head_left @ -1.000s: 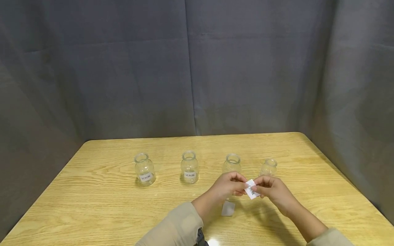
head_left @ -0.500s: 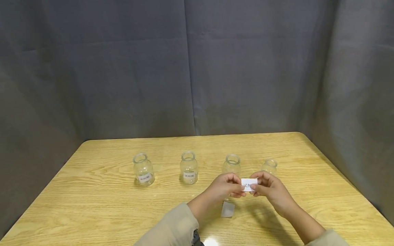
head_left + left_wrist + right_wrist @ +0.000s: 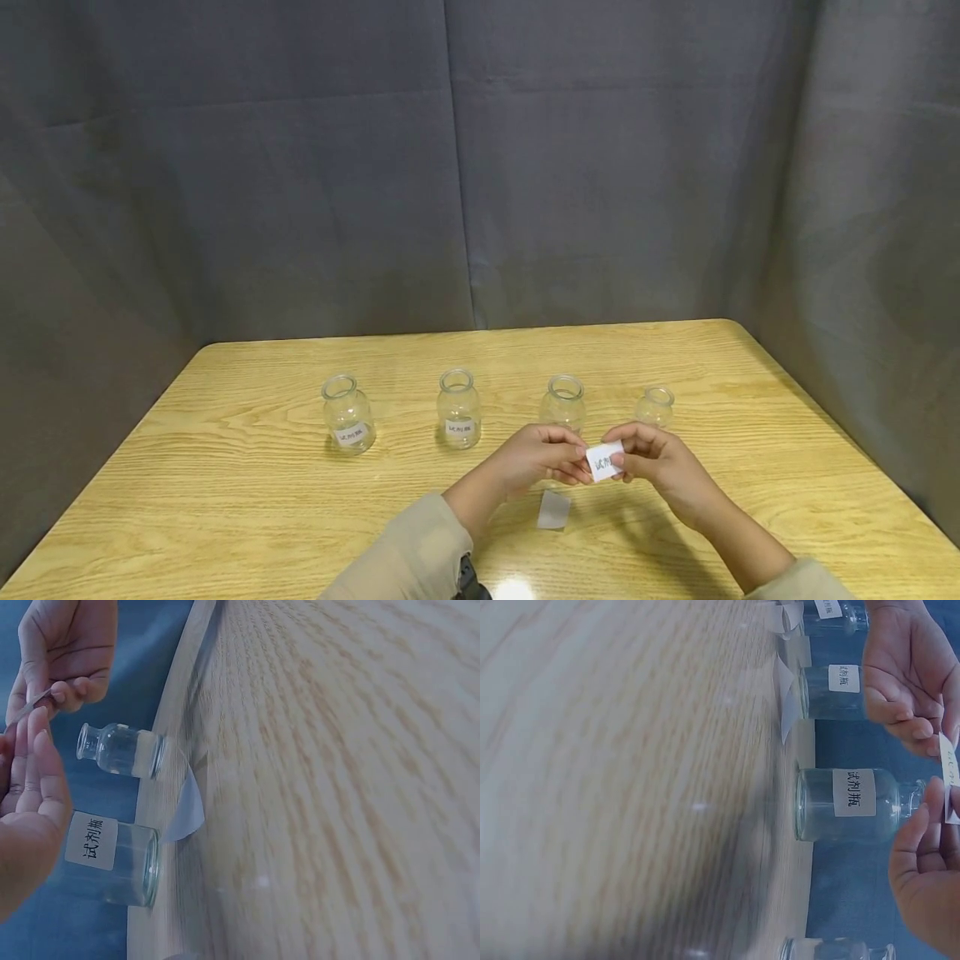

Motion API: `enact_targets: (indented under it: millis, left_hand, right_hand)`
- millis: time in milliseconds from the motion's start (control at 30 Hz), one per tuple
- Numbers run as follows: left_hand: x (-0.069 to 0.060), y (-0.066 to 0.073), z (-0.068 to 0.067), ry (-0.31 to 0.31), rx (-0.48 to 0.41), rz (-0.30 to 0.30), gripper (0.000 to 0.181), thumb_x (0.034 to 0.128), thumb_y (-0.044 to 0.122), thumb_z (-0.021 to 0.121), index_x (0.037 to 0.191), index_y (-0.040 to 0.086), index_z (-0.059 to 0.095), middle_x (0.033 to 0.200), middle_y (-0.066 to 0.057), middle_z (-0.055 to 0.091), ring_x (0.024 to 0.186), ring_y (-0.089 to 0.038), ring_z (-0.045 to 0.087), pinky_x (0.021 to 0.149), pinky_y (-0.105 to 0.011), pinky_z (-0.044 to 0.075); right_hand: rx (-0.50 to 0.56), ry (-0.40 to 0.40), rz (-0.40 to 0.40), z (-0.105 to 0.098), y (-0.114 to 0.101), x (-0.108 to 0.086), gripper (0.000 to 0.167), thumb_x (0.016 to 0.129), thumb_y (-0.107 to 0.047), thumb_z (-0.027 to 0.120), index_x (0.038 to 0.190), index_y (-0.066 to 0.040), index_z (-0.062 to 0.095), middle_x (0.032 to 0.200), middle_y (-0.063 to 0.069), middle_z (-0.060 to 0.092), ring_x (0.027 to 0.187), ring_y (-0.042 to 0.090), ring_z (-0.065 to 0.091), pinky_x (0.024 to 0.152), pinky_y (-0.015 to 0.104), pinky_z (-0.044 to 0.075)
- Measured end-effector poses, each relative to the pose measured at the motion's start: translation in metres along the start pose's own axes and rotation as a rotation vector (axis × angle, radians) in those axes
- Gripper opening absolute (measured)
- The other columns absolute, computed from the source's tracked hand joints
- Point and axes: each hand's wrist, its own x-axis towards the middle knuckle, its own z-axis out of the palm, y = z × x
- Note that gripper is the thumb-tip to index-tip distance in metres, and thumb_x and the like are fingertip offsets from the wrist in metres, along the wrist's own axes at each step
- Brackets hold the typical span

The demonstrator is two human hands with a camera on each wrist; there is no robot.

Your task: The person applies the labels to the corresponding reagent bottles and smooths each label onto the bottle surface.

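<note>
A small white label point(image 3: 602, 462) with printed characters is held above the table in front of the two right-hand jars. My right hand point(image 3: 666, 468) pinches its right side between thumb and fingers. At its left edge, my left hand point(image 3: 531, 457) has thumb and fingertips on a corner. Behind stand clear glass jars in a row: a left jar point(image 3: 347, 408) and a second jar point(image 3: 458, 400), both labelled. The third jar point(image 3: 562, 404) is partly hidden by my left hand; a label shows on a jar point(image 3: 885, 802) in the right wrist view. The rightmost jar point(image 3: 655, 403) is partly covered.
A whitish paper piece point(image 3: 553, 510) lies on the wooden table point(image 3: 262, 500) below my hands; its edges curl up in the left wrist view. Grey curtain point(image 3: 337, 208) encloses the table's back and sides. A dark watch point(image 3: 471, 577) sits on my left wrist.
The label has been turned from a steep tilt to nearly level, then tilted slightly. My left hand has shifted a little left towards its edge; the right hand keeps its pinch.
</note>
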Motion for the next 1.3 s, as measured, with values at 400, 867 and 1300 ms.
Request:
enact_targets:
  millis: [400, 867, 1300]
  left_hand:
    - [0.0007, -0.0031, -0.0028, -0.007, 0.028, -0.033, 0.021, 0.0842, 0.002, 0.051, 0.096, -0.015, 0.053, 0.076, -0.012, 0.062, 0.066, -0.014, 0.06, 0.065, -0.028, 0.049]
    - [-0.0001, -0.0055, -0.0027, 0.052, -0.021, -0.05, 0.019, 0.0811, 0.0, 0.054, 0.093, -0.016, 0.054, 0.073, -0.009, 0.062, 0.064, -0.013, 0.06, 0.064, -0.028, 0.049]
    - [0.0023, -0.01, -0.0035, 0.162, 0.018, 0.011, 0.016, 0.0789, -0.002, 0.056, 0.088, -0.015, 0.057, 0.072, -0.014, 0.062, 0.062, -0.015, 0.06, 0.062, -0.029, 0.05]
  right_hand:
    - [0.03, -0.055, 0.006, -0.0026, 0.0056, -0.0014, 0.021, 0.083, -0.006, 0.054, 0.102, 0.002, 0.052, 0.081, 0.002, 0.052, 0.071, 0.012, 0.052, 0.064, 0.024, 0.045]
    - [0.061, -0.067, 0.014, 0.0001, 0.0064, -0.0006, 0.017, 0.083, -0.006, 0.054, 0.1, -0.005, 0.056, 0.081, 0.001, 0.054, 0.071, 0.011, 0.052, 0.064, 0.024, 0.045]
    - [-0.06, 0.243, 0.161, 0.0062, 0.0013, -0.0046, 0.024, 0.079, 0.001, 0.055, 0.098, 0.011, 0.043, 0.081, 0.009, 0.048, 0.069, 0.014, 0.05, 0.062, 0.024, 0.045]
